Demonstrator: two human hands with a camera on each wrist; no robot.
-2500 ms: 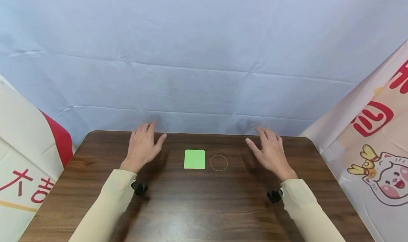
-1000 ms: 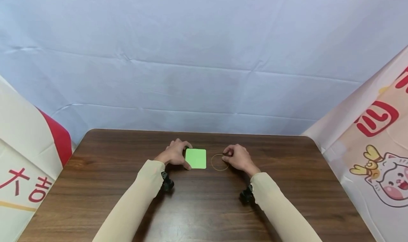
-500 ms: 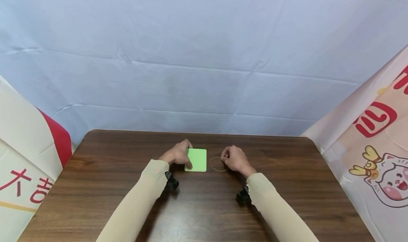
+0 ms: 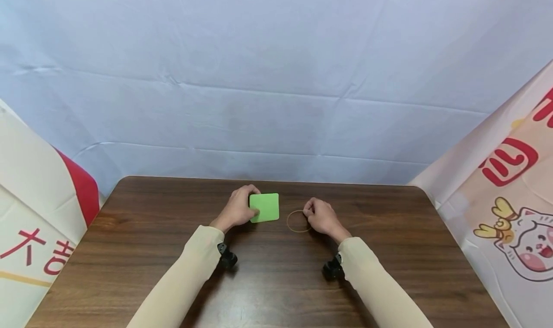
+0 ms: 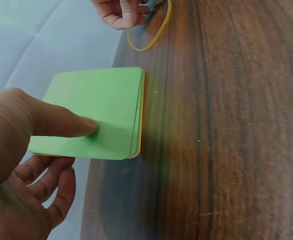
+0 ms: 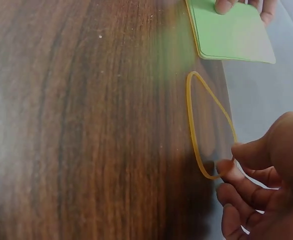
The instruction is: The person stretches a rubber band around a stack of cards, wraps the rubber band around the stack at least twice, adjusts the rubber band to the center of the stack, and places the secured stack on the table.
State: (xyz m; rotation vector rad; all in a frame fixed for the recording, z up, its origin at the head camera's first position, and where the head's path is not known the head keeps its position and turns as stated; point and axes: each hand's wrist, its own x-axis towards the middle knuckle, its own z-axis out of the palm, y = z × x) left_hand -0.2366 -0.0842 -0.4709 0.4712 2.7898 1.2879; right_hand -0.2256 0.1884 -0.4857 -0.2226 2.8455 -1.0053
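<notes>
My left hand [image 4: 239,206] holds a thin stack of green cards [image 5: 96,100] with rounded corners, thumb across the top face and fingers underneath. A yellowish edge shows below the top cards in the left wrist view. The stack is lifted and slightly tilted over the dark wooden table [image 4: 276,275]. To its right, my right hand [image 4: 321,216] pinches a yellow rubber band [image 6: 191,120] between thumb and index finger. The band hangs as an open loop, pointing toward the cards.
A pale cloth [image 4: 276,78] hangs behind the table's far edge. Printed cloths with red lettering stand at the left [image 4: 39,232] and right [image 4: 514,198]. A small black wrist camera [image 4: 226,257] sits on my left wrist, and another black camera [image 4: 332,268] on my right.
Both hands have come inward from the table's far sides. My left hand has gripped the green cards and raised them; my right hand has pinched the rubber band, which has shifted slightly.
</notes>
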